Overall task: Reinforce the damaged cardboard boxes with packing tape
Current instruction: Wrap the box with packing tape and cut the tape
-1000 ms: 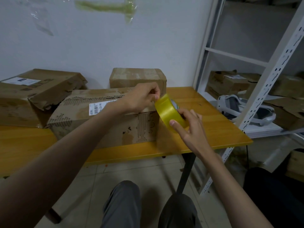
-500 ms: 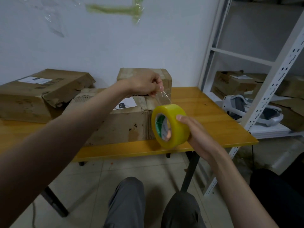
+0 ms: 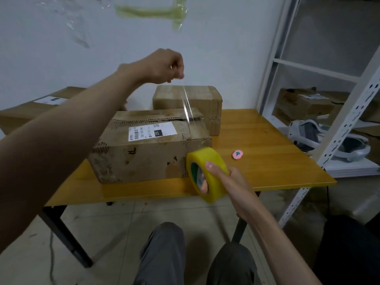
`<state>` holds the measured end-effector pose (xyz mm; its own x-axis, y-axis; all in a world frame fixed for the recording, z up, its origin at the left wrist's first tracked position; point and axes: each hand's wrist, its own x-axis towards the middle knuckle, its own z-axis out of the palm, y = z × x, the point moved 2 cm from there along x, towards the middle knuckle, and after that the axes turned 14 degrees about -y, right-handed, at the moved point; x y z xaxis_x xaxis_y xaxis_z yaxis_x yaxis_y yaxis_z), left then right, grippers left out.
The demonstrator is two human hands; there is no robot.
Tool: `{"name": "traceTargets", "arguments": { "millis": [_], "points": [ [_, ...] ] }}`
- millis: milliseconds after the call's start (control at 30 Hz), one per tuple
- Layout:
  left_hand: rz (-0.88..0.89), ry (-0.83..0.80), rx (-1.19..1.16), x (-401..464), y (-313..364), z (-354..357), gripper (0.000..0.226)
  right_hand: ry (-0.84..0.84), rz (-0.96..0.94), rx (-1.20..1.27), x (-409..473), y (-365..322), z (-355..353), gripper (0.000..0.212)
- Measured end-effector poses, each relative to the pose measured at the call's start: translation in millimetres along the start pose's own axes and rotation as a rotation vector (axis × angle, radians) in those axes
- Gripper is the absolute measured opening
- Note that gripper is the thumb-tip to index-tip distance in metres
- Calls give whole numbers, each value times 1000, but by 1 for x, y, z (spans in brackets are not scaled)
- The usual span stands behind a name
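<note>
Right hand (image 3: 228,182) grips the tape roll (image 3: 207,174) — thumb on its rim, fingers through the core — just before the box (image 3: 144,149). Left hand (image 3: 164,65), raised, pinches the clear strip (image 3: 187,109).

Pink round eraser (image 3: 237,154) on wooden table (image 3: 267,140); white headset (image 3: 312,138) on metal shelf (image 3: 349,167)

I see left hand (image 3: 164,65) pinching clear tape strip (image 3: 187,105) high; right hand (image 3: 224,177) grips yellow packing-tape roll (image 3: 207,173) beside torn brown cardboard box (image 3: 148,149).
</note>
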<state>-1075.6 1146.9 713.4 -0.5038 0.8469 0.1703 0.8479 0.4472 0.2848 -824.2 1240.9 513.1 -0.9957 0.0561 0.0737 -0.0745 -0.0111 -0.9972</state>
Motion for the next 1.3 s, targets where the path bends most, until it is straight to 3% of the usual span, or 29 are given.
{"name": "traceTargets", "arguments": {
  "millis": [167, 467, 667, 867, 1100, 1200, 1300],
  "points": [
    [-79, -40, 8, 28, -22, 31, 15, 50, 38, -28, 14, 12, 21, 37],
    [-68, -72, -39, 45, -41, 47, 17, 101, 28, -11, 16, 20, 29, 40],
    [-66, -86, -30, 48, -44, 57, 22, 95, 0, -32, 13, 21, 26, 42],
    [-169, -106, -63, 51, -52, 84, 31, 71, 42, -28, 16, 26, 24, 33],
    [-184, -115, -209, 53, -52, 100, 13, -10, 96, 14, 23, 32, 21, 25],
    [-195, -127, -261, 51, -52, 99, 16, 101, 106, -92, 26, 33, 15, 48],
    [-208, -137, -268, 48, -52, 97, 24, 338, -59, -244, 33, 27, -1, 42]
  ]
}}
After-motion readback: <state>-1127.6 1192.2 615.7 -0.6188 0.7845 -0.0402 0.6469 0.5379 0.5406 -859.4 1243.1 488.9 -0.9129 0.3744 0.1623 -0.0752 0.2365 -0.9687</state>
